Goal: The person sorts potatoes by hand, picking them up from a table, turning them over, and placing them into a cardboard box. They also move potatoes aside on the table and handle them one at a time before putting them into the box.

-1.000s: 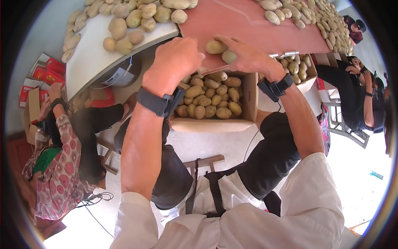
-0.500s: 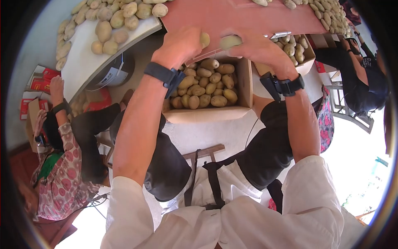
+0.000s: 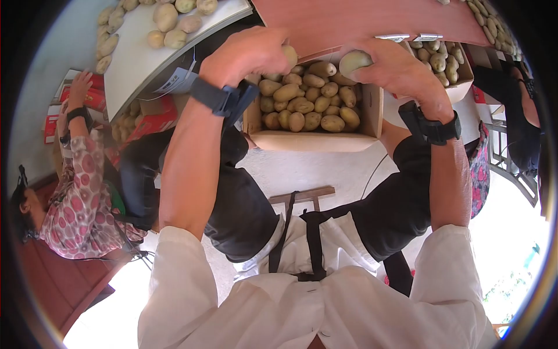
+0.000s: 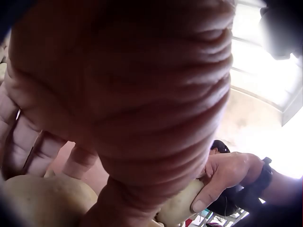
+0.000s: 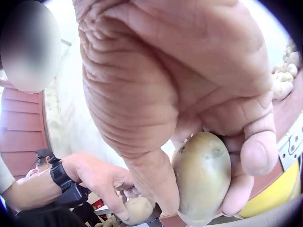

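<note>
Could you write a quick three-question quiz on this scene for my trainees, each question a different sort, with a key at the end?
1. Multiple choice: what lies in the open cardboard box near the upper middle of the head view?
A) bottles
B) potatoes
C) shoes

2. True or false: the right hand is holding nothing.

3. Fill the gap: the tabletop on the person's left is ____ in colour.

Key:
1. B.
2. False: it grips a single potato, and the left hand holds one too.
3. White.
</note>
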A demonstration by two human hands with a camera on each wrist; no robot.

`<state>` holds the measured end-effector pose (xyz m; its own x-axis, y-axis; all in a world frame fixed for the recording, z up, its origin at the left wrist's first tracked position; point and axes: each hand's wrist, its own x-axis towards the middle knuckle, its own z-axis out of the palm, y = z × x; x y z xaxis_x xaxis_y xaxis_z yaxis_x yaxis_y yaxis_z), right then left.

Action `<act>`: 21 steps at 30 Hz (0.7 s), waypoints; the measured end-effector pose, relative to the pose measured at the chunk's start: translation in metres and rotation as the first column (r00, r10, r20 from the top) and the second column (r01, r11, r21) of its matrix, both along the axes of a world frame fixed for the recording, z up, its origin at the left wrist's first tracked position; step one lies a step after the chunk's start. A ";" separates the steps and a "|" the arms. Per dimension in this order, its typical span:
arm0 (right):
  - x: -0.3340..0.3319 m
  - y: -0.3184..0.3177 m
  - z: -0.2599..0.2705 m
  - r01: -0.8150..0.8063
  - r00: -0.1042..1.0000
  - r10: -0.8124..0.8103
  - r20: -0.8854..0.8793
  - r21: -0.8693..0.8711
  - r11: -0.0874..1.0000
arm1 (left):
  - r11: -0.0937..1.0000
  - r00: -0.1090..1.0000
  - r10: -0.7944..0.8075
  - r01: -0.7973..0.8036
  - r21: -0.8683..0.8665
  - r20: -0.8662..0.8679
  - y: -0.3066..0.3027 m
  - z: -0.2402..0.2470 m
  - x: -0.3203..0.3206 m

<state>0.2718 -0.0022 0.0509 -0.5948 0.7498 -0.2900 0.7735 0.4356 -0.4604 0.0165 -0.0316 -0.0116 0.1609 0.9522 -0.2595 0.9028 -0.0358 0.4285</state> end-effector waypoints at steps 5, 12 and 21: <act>0.007 -0.005 -0.007 -0.030 0.999 0.032 -0.030 0.057 0.998 | 1.000 0.999 -0.021 0.022 -0.019 0.031 -0.042 -0.010 -0.020; 0.017 0.001 -0.033 -0.159 0.979 0.165 -0.119 0.058 0.986 | 0.999 0.997 -0.045 0.045 -0.003 -0.070 -0.058 -0.011 -0.030; 0.018 -0.003 -0.038 -0.215 0.976 0.217 -0.012 0.105 0.971 | 0.956 0.987 0.159 -0.158 0.249 0.016 -0.050 -0.011 -0.030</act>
